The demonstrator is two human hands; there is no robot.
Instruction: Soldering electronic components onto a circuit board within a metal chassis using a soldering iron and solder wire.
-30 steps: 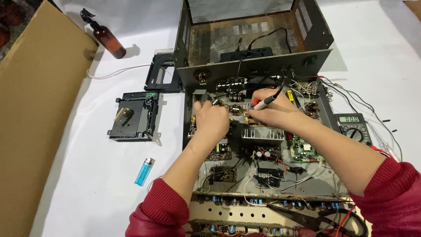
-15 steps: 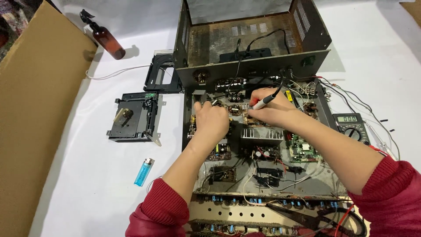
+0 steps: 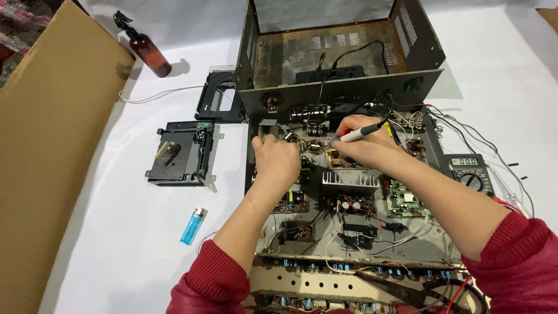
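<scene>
An opened electronics chassis lies on a white table, its circuit boards and wiring exposed. My left hand rests on the boards near the chassis's left side, fingers curled around a small part that I cannot make out. My right hand holds a pen-shaped soldering tool with a white and red grip, its tip down on a board between the two hands. Both forearms reach in from the bottom, in red sleeves.
A digital multimeter with leads sits right of the chassis. To the left lie a black disc drive mechanism, a black frame, a blue lighter, a brown spray bottle and a cardboard sheet.
Both hands stay on the same spot of the board; the tool's angle shifted only slightly.
</scene>
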